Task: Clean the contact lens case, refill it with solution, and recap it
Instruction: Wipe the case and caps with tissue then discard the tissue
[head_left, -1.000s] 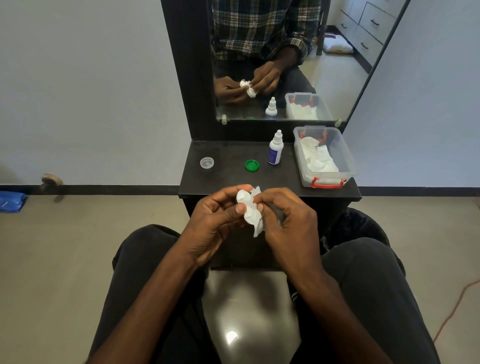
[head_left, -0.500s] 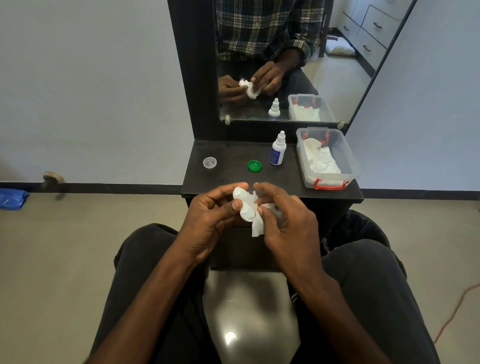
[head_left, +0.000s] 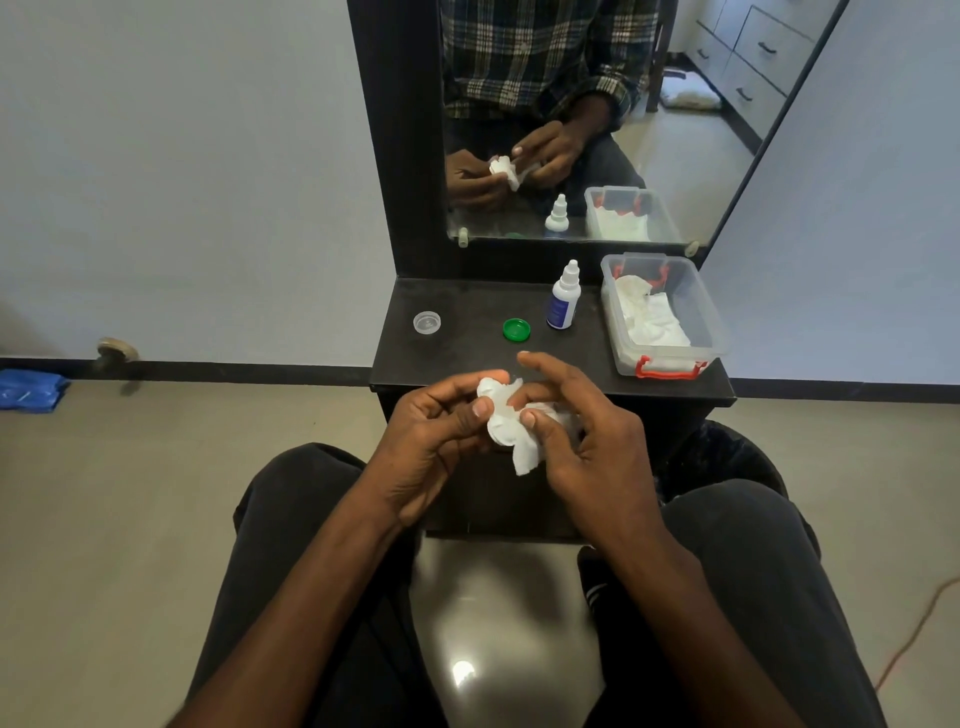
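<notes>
1. While the person sits before a dark worktop (head_left: 649, 387) with a mirror (head_left: 675, 130) behind it, the head view shows both hands raised together just in front of its near edge. The left hand (head_left: 431, 436) is curled, thumb and fingertips pinched on a crumpled white tissue (head_left: 506, 431); the right hand (head_left: 587, 441) presses its thumb into the same tissue, with the index finger lifted free.
2. A sliver of clear plastic at the tissue's top edge is probably the contact lens case (head_left: 515, 381); most of it is hidden, so its exact seat in the hands cannot be told.
3. On the worktop, well apart from the hands, lie a clear cap (head_left: 427, 322) and a green cap (head_left: 516, 329), with the solution bottle (head_left: 563, 303) upright just beside the green one. A clear bin (head_left: 714, 332) of tissues stands at the right.
4. Judgement: the case is light, rigid and slippery when wet; it is best pinched at its outer rim while the soft tissue is worked into each well. The cleaning step appears to be in hand.
</notes>
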